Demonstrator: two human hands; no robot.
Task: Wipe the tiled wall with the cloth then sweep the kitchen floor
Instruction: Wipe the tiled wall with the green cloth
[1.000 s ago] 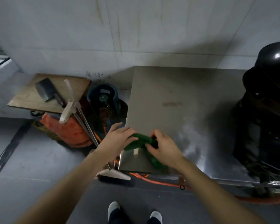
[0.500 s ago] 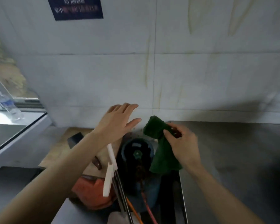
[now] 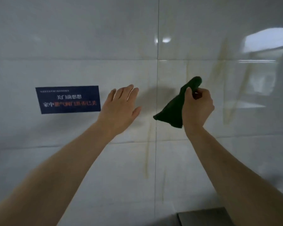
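Since half a second earlier, your view lifted off the gas cylinder and the steel counter, and both of your hands rose with it up in front of the tiled wall (image 3: 88,38). Your right hand (image 3: 197,107) was clenched around the dark green cloth (image 3: 171,110), thumb pressed across its front. A rounded end of the cloth stuck up above your fist, and the rest fanned out down and to the left of the grip. Whether the cloth touched the tile could not be told. Your left hand (image 3: 119,110) was released, fingers straight and together, palm toward the wall, well to the left of the grip and holding nothing. Yellowish streaks (image 3: 147,154) ran down the tile below the grip, and more slanted off to its right. A dark blue sign (image 3: 68,99) with white and orange lettering sat on the wall beyond your left hand. Far below the grip, a corner of the steel counter (image 3: 203,217) showed.
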